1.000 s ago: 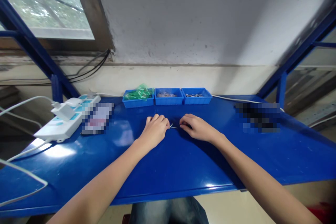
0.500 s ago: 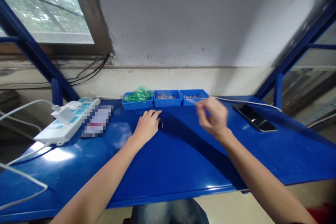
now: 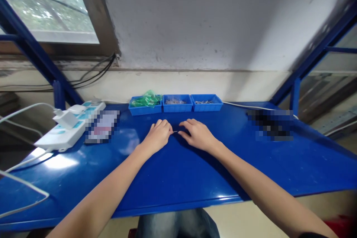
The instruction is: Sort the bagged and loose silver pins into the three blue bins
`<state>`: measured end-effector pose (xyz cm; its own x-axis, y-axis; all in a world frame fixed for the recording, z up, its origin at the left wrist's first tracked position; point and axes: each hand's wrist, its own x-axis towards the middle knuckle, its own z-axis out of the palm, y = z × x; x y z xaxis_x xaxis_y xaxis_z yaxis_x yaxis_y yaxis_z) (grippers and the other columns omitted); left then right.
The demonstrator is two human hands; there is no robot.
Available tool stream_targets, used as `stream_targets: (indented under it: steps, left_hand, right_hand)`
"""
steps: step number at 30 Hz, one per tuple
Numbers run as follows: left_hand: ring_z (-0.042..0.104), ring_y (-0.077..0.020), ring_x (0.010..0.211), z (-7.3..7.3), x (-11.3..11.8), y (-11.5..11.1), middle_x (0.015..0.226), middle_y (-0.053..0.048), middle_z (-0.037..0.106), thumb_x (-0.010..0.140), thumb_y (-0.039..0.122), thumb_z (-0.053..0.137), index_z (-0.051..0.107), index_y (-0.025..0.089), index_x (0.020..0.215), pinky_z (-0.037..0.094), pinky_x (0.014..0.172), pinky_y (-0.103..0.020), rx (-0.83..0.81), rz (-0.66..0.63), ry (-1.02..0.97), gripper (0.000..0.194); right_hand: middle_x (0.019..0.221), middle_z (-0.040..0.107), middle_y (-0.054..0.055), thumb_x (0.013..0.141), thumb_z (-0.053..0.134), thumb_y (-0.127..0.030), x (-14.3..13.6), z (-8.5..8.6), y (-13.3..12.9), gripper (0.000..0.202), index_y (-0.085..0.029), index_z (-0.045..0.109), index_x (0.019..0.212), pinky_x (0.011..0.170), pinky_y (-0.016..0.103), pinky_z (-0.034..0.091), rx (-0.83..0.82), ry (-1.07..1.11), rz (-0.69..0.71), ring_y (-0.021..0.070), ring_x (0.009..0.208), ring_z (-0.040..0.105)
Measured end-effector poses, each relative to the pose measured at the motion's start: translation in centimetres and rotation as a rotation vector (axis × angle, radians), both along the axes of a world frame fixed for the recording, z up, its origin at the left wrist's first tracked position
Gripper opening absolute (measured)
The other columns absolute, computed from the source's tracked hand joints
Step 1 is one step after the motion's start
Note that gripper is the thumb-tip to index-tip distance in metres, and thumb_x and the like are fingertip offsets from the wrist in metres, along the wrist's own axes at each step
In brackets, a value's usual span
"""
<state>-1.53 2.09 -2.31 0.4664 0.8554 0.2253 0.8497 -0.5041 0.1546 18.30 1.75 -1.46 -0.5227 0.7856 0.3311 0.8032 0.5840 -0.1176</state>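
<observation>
My left hand point(image 3: 158, 134) rests on the blue table with thumb and forefinger pinched on a thin metal pin point(image 3: 175, 131), which sticks out to the right. Facing it, my right hand point(image 3: 198, 134) has thumb and forefinger apart near the pin's free end. Whether a fingertip touches the pin is hard to tell. Beyond the hands stand three small blue bins in a row. The left bin point(image 3: 145, 110) has a green plastic bag point(image 3: 147, 99) in it, the middle bin point(image 3: 177, 108) small shiny pieces, and the right bin point(image 3: 206, 107) thin metal pieces.
A white power strip point(image 3: 63, 135) with plugs and cables lies at the left, beside a blurred phone-like item point(image 3: 103, 126). At the right is a dark pixelated object point(image 3: 270, 125). Blue frame posts rise at both sides, with a wall behind the blue table point(image 3: 178, 182).
My right hand has come left and down from the right bin to beside my left hand; the blurred clear sliver at its fingers is gone. My left hand now pinches the pin.
</observation>
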Motion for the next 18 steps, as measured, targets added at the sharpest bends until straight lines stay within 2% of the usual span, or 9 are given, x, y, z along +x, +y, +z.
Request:
stream_targets:
  steps: [3,8,10,12,14,16,17,18]
  left_hand:
    - [0.048,-0.0222,0.092,0.2,0.4,-0.3,0.097,-0.005,0.057,0.093,0.023,0.039,0.053,0.018,0.09,0.038,0.076,-0.036,-0.013,-0.049,-0.065,0.014]
    - [0.05,-0.0203,0.09,0.8,1.0,-0.8,0.091,-0.002,0.061,0.094,0.025,0.041,0.053,0.019,0.088,0.039,0.08,-0.036,-0.043,-0.107,-0.225,0.014]
    - [0.051,-0.0204,0.092,1.1,1.2,-1.0,0.092,-0.003,0.061,0.093,0.028,0.043,0.054,0.019,0.095,0.04,0.083,-0.036,-0.037,-0.114,-0.326,0.014]
    - [0.052,-0.0204,0.093,1.7,1.2,-1.5,0.093,-0.005,0.06,0.093,0.031,0.044,0.053,0.019,0.104,0.041,0.085,-0.036,-0.017,-0.094,-0.465,0.019]
    - [0.053,-0.0196,0.093,2.8,1.3,-2.4,0.093,-0.005,0.059,0.093,0.03,0.044,0.053,0.018,0.107,0.042,0.086,-0.035,0.001,-0.095,-0.629,0.021]
    - [0.055,-0.0183,0.09,4.3,1.8,-4.2,0.09,-0.004,0.059,0.091,0.029,0.047,0.058,0.019,0.098,0.043,0.084,-0.033,-0.034,-0.157,-0.811,0.017]
    - [0.055,-0.0175,0.086,5.2,2.1,-5.5,0.088,-0.004,0.059,0.09,0.03,0.049,0.06,0.019,0.09,0.043,0.08,-0.032,-0.102,-0.209,-0.91,0.016]
    - [0.055,-0.0166,0.081,5.9,2.6,-7.0,0.085,-0.004,0.06,0.09,0.032,0.051,0.061,0.019,0.084,0.044,0.075,-0.03,-0.233,-0.256,-1.014,0.018]
  right_hand:
    - [0.089,0.062,0.008,0.093,0.04,-0.031,-1.3,0.4,-0.5,0.023,-0.019,0.059,0.096,0.073,0.032,0.039,0.039,-0.093,0.059,0.0204,0.086,0.055]
    - [0.083,0.062,0.007,0.093,0.039,-0.025,0.1,2.0,-0.8,0.023,-0.018,0.061,0.091,0.068,0.03,0.036,0.099,-0.148,0.11,0.0175,0.078,0.053]
    - [0.078,0.061,0.007,0.091,0.039,-0.024,1.1,3.4,-1.2,0.023,-0.018,0.062,0.087,0.068,0.03,0.037,0.182,-0.1,0.121,0.017,0.074,0.053]
    - [0.075,0.06,0.006,0.089,0.041,-0.025,2.4,4.9,-1.5,0.022,-0.019,0.061,0.083,0.069,0.031,0.039,0.34,0.05,0.12,0.0171,0.073,0.053]
    - [0.075,0.059,0.006,0.09,0.039,-0.028,4.0,6.2,-1.1,0.022,-0.021,0.06,0.085,0.07,0.033,0.041,0.615,0.313,0.001,0.018,0.073,0.054]
    - [0.079,0.06,0.007,0.091,0.034,-0.03,5.3,6.9,0.1,0.026,-0.021,0.058,0.091,0.074,0.037,0.043,0.841,0.554,-0.255,0.0198,0.077,0.056]
    - [0.082,0.06,0.008,0.092,0.032,-0.032,5.7,6.8,1.0,0.029,-0.02,0.058,0.093,0.075,0.038,0.043,0.856,0.6,-0.398,0.021,0.08,0.057]
    - [0.085,0.061,0.01,0.092,0.032,-0.033,6.0,6.4,2.0,0.031,-0.018,0.058,0.096,0.076,0.04,0.044,0.785,0.582,-0.521,0.0226,0.083,0.058]
